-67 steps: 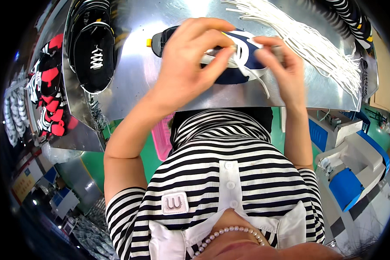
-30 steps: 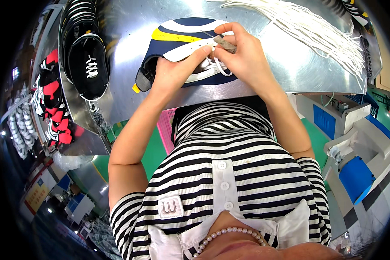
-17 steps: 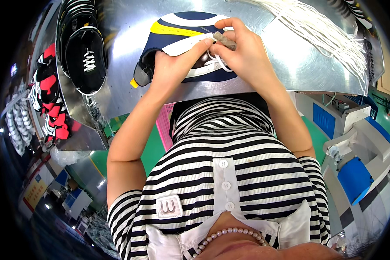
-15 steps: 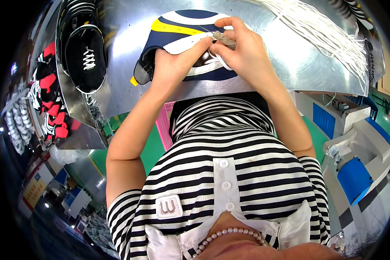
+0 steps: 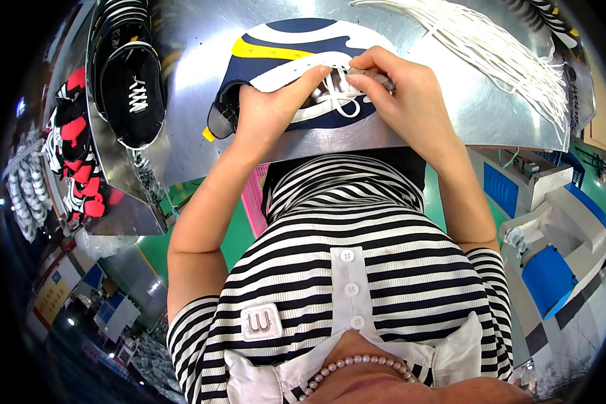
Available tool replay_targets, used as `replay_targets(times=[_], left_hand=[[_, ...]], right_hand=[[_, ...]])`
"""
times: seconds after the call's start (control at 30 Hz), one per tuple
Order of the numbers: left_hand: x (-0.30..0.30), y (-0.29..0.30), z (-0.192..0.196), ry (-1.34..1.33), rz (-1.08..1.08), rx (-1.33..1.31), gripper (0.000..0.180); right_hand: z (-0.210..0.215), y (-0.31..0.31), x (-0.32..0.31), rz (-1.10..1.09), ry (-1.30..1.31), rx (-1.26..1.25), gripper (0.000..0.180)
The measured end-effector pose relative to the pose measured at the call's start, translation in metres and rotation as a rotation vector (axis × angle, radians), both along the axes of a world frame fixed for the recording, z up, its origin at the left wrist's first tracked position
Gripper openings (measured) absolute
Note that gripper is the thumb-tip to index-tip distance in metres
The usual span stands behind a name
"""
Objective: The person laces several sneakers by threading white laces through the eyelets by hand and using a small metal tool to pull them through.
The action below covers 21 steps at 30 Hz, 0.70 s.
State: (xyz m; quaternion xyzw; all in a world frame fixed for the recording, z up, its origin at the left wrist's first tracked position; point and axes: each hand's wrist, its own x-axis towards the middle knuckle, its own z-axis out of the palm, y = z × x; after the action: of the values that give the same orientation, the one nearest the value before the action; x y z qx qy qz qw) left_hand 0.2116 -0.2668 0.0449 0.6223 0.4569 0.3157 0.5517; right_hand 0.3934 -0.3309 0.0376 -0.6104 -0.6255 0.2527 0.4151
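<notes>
Hands, two, bare, both closed on work. Left hand (image 5: 269, 111): thumb on the edge of the white eyelet panel (image 5: 286, 73), remaining fingers hidden inside the opening, the panel apparently pinched between. Right hand (image 5: 414, 94): thumb and forefinger gripping a grey-brown handle (image 5: 376, 77), working end not visible; fingertips just beside the white lace (image 5: 347, 108) — whether they also pinch it cannot be told. Shoe upper (image 5: 266, 66), one: navy, yellow stripe, white trim, no sole seen; on the metal desk (image 5: 195, 81) near the person's edge, heel end to the left. Handling, by judgement: light, soft, floppy at the collar, somewhat stiffer along the panel; liable to slide on smooth metal, hardly fragile. Best hold: the eyelet edge, thumb outside, fingers within. Lace: limp, best taken close to its eyelet. Adjacent stock — loose white laces (image 5: 491, 67), right; black shoe uppers (image 5: 129, 124), left.
</notes>
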Motion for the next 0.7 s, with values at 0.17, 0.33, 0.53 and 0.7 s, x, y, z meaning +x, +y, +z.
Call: replay_targets(times=[0.17, 0.33, 0.53, 0.7], left_hand=[[-0.004, -0.001, 0.001, 0.028, -0.023, -0.049, 0.013], [-0.012, -0.003, 0.002, 0.040, -0.128, -0.014, 0.014], [-0.025, -0.004, 0.011, 0.047, -0.181, -0.170, 0.020], [-0.023, -0.011, 0.004, 0.031, -0.173, -0.115, 0.028]], right_hand=[[0.001, 0.003, 0.000, 0.015, 0.034, -0.052, 0.011], [-0.004, 0.009, -0.012, 0.018, -0.043, 0.031, 0.012], [0.007, 0.006, -0.003, 0.122, 0.304, -0.296, 0.013], [-0.004, -0.007, -0.013, 0.063, 0.142, -0.107, 0.014]])
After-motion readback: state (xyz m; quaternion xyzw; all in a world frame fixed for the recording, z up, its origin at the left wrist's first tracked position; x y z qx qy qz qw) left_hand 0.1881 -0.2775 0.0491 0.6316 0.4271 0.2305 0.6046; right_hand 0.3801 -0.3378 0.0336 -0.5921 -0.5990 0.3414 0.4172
